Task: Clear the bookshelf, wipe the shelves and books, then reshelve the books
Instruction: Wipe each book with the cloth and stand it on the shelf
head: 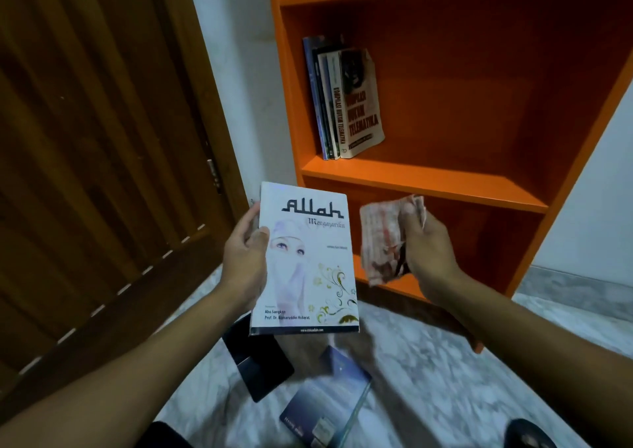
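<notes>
My left hand (244,252) grips a white paperback (308,266) by its left edge, cover facing me, in front of the orange bookshelf (421,182). My right hand (424,252) is closed on a crumpled pink-and-white cloth (380,238), held just right of the book and not touching it. Several books (342,101) stand upright at the left end of the middle shelf. The rest of that shelf and the shelf below are bare.
A dark book (260,362) and a blue book (329,396) lie on the marbled floor below my hands. A brown wooden door (96,156) fills the left side. White wall shows on both sides of the bookshelf.
</notes>
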